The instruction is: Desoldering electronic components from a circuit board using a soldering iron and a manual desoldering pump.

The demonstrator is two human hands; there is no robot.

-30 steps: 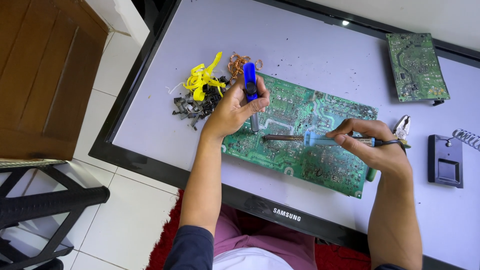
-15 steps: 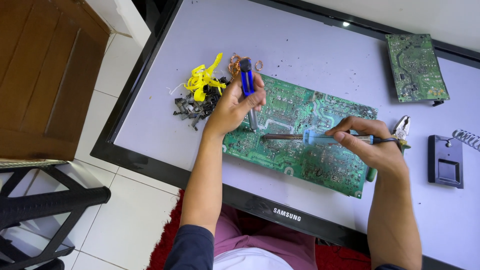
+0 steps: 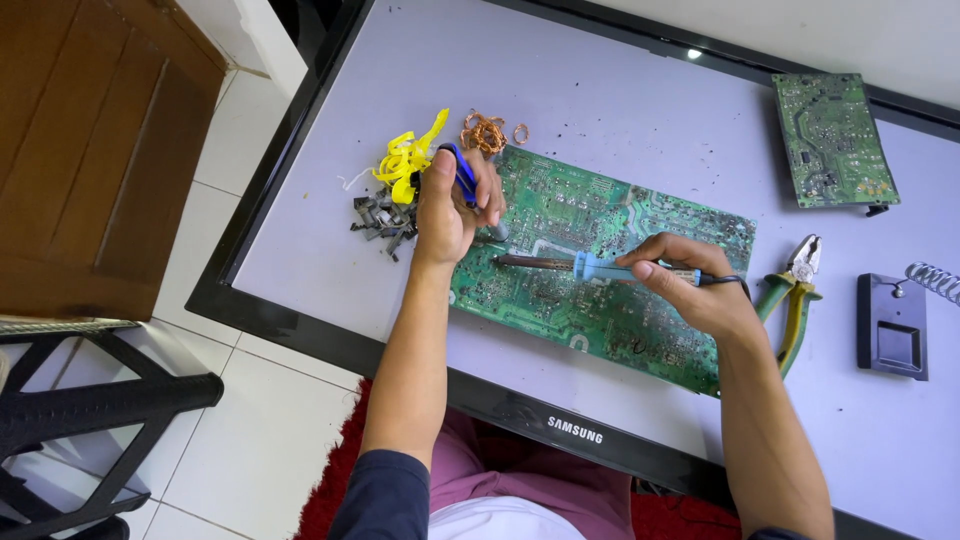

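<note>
A large green circuit board [image 3: 600, 280] lies solder side up on a flat screen panel [image 3: 620, 120]. My left hand [image 3: 450, 205] grips a blue desoldering pump [image 3: 465, 172] upright over the board's left end, its tip at the board. My right hand [image 3: 695, 290] holds a blue-handled soldering iron [image 3: 590, 266] nearly level, its dark tip [image 3: 510, 260] pointing left and touching the board just below the pump's tip. Both hands rest on or just above the board.
Yellow plastic strips [image 3: 405, 160], grey metal bits [image 3: 382, 218] and copper wire coils [image 3: 487, 132] lie left of the board. Pliers with green-yellow handles [image 3: 795, 295], a black iron stand [image 3: 892, 325] and a second small green board [image 3: 832, 140] sit to the right.
My left hand has shifted the pump slightly, tilting it more upright by the iron's tip. The right hand and iron stay almost still.
</note>
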